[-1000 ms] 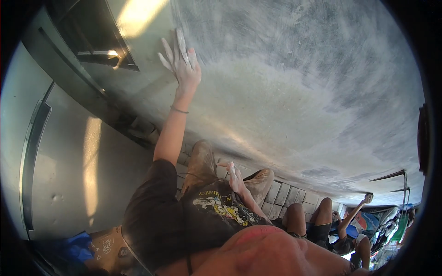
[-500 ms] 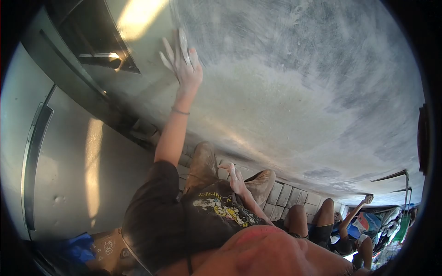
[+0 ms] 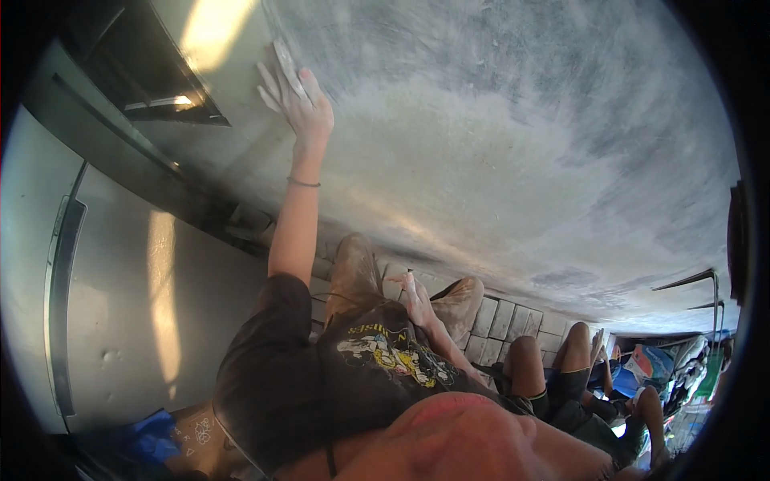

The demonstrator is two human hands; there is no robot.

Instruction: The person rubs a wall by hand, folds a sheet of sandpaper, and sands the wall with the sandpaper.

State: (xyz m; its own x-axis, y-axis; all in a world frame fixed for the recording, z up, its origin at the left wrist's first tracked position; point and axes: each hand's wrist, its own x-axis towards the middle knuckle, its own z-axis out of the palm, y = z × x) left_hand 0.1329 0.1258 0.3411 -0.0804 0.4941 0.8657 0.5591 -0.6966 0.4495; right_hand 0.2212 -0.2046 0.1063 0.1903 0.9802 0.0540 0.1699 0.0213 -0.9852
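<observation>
Two bare hands in view, dusted pale. Left hand (image 3: 307, 112): raised, palm side toward the grey panel (image 3: 473, 168), which fills the upper centre and right in cloudy light and dark patches; fingers spread apart near its left part, their undersides hidden, so whether anything lies beneath them cannot be told. A thin dark band (image 3: 305, 183) circles the wrist. Right hand (image 3: 415, 301): low, between the wearer's two bent knees (image 3: 353, 260), well apart from the panel; fingers partly bent, their grip too small to tell.

Surroundings: left of the raised hand, a dark framed recess (image 3: 120, 60) and a bright patch of sunlight (image 3: 215, 32); farther left, a metal door (image 3: 120, 297) with a long dark handle (image 3: 68, 272). Lower left, blue material (image 3: 152, 437) beside a brown sheet (image 3: 202, 433) with white line drawings. Below the panel, paving blocks (image 3: 504, 322). On the right, another person's bent knees (image 3: 525, 365) crowd the space along the panel's lower edge; beyond them, a heap of coloured cloth (image 3: 646, 365) and thin metal rods (image 3: 714, 297).
</observation>
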